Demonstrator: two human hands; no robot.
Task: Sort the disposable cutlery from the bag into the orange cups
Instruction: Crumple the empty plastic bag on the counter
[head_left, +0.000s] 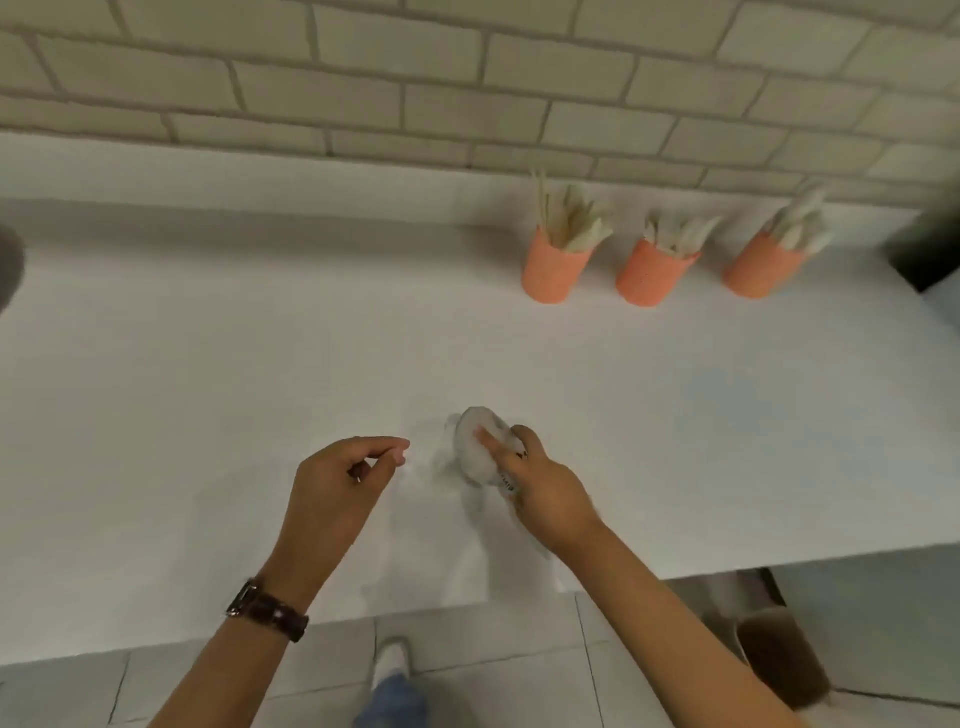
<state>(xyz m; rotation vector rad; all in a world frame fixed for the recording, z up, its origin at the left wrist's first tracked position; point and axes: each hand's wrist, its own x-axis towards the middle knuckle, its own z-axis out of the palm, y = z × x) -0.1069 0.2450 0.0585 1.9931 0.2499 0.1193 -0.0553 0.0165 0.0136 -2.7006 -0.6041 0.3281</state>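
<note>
3 orange cups (652, 275) holding pale cutlery (576, 223), right hand (545, 493) clutching crumpled bag (475, 452), left hand (332, 488) curled, empty

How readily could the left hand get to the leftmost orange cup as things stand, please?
Probably yes: only bare counter lies between the left hand and the leftmost orange cup, and the bag gripped by the right hand sits off that line.

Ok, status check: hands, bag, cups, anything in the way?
Left hand curled, nothing visible in it. Right hand grips crumpled bag. Three orange cups hold cutlery, far right. No obstruction seen.
</note>
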